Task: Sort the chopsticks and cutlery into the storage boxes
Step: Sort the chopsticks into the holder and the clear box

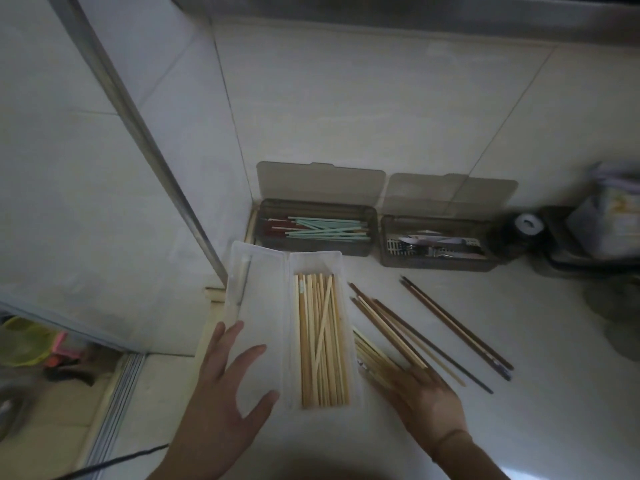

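A clear plastic box (346,271) lies open on the counter with several pale bamboo chopsticks (322,344) inside. My left hand (225,393) rests with spread fingers on its flipped-open lid (256,299). My right hand (422,400) lies flat on a loose bundle of pale chopsticks (372,360) beside the box. Dark brown chopsticks (394,327) fan out to the right, with a separate pair (453,323) farther right. Against the wall stand two smoky boxes: the left one (315,252) holds teal and red chopsticks, the right one (436,266) holds metal cutlery.
A metal post (138,133) slants down the tiled wall at left. At the right stand a dark appliance with a white knob (528,225) and a bag (613,220). A black cable (121,459) runs along the counter's near left edge.
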`<state>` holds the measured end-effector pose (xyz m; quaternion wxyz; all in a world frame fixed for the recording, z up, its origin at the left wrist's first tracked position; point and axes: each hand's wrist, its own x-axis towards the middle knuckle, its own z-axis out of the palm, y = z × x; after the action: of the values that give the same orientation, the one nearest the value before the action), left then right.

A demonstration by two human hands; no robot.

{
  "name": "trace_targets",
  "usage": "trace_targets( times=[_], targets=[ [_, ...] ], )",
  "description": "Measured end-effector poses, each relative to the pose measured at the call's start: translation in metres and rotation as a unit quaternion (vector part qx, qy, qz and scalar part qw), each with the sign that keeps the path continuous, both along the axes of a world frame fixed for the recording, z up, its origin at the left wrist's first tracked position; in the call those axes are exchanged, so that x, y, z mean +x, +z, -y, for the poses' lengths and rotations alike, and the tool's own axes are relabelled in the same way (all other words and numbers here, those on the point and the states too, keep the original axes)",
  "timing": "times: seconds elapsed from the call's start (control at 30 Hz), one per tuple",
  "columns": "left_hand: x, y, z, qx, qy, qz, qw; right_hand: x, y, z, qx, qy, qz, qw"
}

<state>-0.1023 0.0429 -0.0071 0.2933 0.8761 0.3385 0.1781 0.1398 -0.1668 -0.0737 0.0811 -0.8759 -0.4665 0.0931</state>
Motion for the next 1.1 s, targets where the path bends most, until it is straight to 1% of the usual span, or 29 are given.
trace_targets(
  times=[0.1, 0.2, 0.4, 0.53, 0.57, 0.67, 0.73, 0.8, 0.87, 0.9, 0.93, 1.0, 1.03, 1.1],
  targets=[
    [0.0, 0.001, 0.003, 0.002, 0.0, 0.005, 1.0, -0.004, -0.001, 0.0, 0.0, -0.016, 0.032, 0.999],
    [0.0, 0.001, 0.003, 0.005, 0.003, 0.011, 1.0, -0.008, 0.002, -0.002, -0.026, -0.023, 0.058, 0.998],
    [0.0, -0.002, 0.003, 0.023, 0.004, 0.011, 1.0, -0.016, 0.013, -0.007, -0.138, -0.031, 0.063, 0.988],
    [-0.001, -0.002, 0.001, 0.077, -0.044, -0.039, 0.995, -0.016, 0.018, -0.013, -0.203, -0.027, 0.06, 0.977],
    [-0.001, -0.002, 0.0, 0.084, -0.056, -0.048, 0.994, -0.015, 0.019, -0.014, -0.231, -0.019, 0.053, 0.971],
    [-0.001, -0.001, -0.003, 0.095, -0.088, -0.063, 0.99, -0.014, 0.009, -0.018, -0.262, 0.01, 0.083, 0.961],
    [-0.003, -0.001, -0.005, 0.099, -0.105, -0.073, 0.987, -0.016, 0.01, -0.021, -0.281, 0.022, 0.081, 0.956],
    [-0.006, 0.0, -0.006, 0.097, -0.113, -0.079, 0.986, -0.013, 0.019, -0.026, -0.262, 0.004, 0.068, 0.963],
    [-0.008, 0.002, -0.007, 0.102, -0.122, -0.084, 0.984, -0.003, 0.031, -0.03, -0.217, -0.033, 0.048, 0.974],
    [-0.009, 0.002, -0.008, 0.11, -0.127, -0.087, 0.982, 0.004, 0.038, -0.031, -0.183, -0.057, 0.022, 0.981],
    [-0.01, 0.002, -0.009, 0.116, -0.131, -0.09, 0.981, 0.011, 0.045, -0.032, -0.136, -0.081, -0.021, 0.987],
    [-0.011, 0.0, -0.01, 0.119, -0.135, -0.09, 0.98, 0.019, 0.064, -0.04, -0.035, -0.115, -0.117, 0.986],
    [-0.011, -0.001, -0.01, 0.121, -0.136, -0.091, 0.979, 0.022, 0.072, -0.046, 0.025, -0.126, -0.145, 0.981],
    [-0.011, -0.005, -0.011, 0.131, -0.137, -0.092, 0.977, 0.022, 0.086, -0.062, 0.136, -0.13, -0.156, 0.97]
  ],
)
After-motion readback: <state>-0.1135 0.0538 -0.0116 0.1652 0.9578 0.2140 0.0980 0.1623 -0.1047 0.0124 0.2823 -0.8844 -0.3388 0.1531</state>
